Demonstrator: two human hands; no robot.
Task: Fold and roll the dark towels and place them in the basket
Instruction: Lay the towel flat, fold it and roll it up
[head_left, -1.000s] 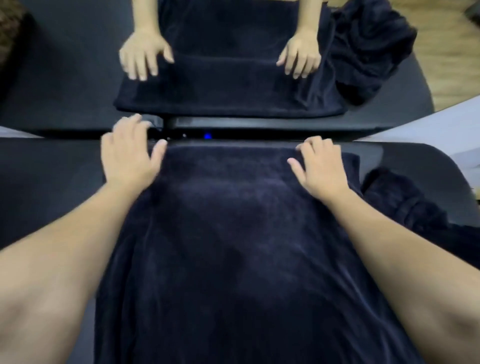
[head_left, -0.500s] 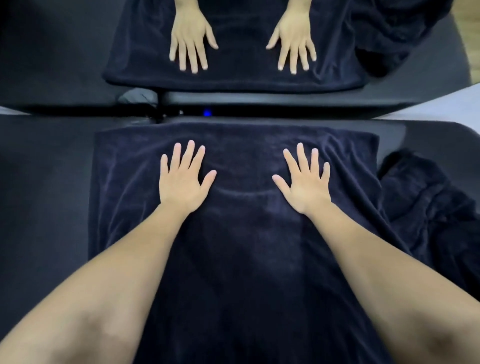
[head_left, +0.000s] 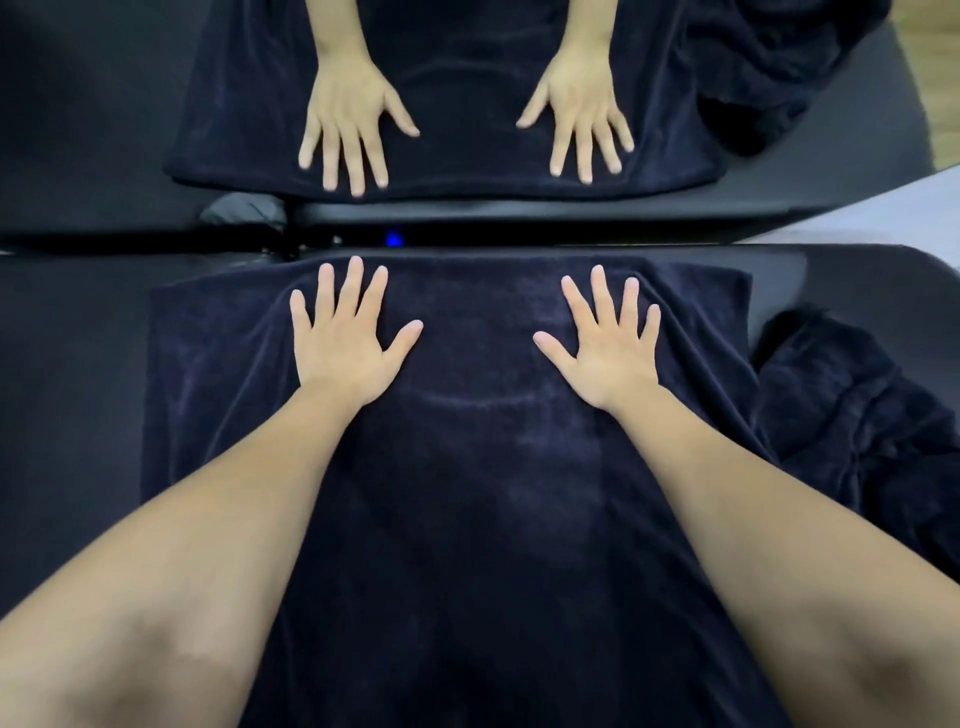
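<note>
A dark navy towel (head_left: 467, 493) lies spread flat on the black table in front of me, running from the far edge toward my body. My left hand (head_left: 345, 338) rests palm down on its upper left part with fingers straight and spread. My right hand (head_left: 605, 348) lies the same way on the upper right part. Neither hand grips any fabric. A crumpled pile of dark towels (head_left: 852, 415) sits to the right of the spread towel. No basket is in view.
A mirror (head_left: 78, 104) stands along the table's far edge and reflects my hands, the towel and the pile. A small blue light (head_left: 394, 240) glows at its base. The black table (head_left: 67, 389) shows bare at left. Pale floor (head_left: 909, 208) appears at right.
From the towel's far corners both hands went to its middle, fingers spread flat; since half a second ago they have slid slightly toward the far edge.
</note>
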